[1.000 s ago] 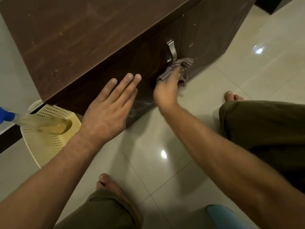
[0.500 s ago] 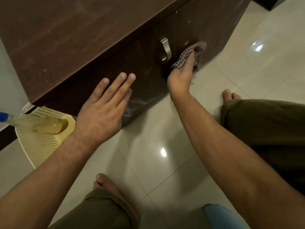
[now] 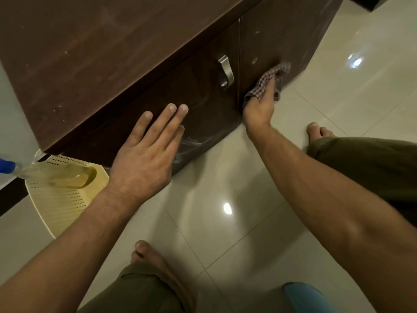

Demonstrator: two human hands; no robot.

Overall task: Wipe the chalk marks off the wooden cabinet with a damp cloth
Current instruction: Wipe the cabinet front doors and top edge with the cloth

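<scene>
The dark brown wooden cabinet (image 3: 112, 53) fills the upper left, with two front doors and a silver handle (image 3: 226, 72) on the left one. My right hand (image 3: 259, 107) presses a checked cloth (image 3: 267, 81) against the lower part of the right door. My left hand (image 3: 146, 154) lies flat, fingers together, on the lower left door. Faint white chalk smears (image 3: 190, 143) show just right of that hand, near the door's bottom edge.
A cream perforated basket (image 3: 61, 199) sits on the floor left of the cabinet, holding a clear spray bottle (image 3: 56, 175) with a blue top. Glossy beige floor tiles (image 3: 225, 222) spread below. My bare feet, olive trousers and a blue object (image 3: 302, 297) are near the bottom.
My right hand has swept the cloth rightward from beside the handle onto the right door, then slightly down. My left hand has stayed flat on the left door.
</scene>
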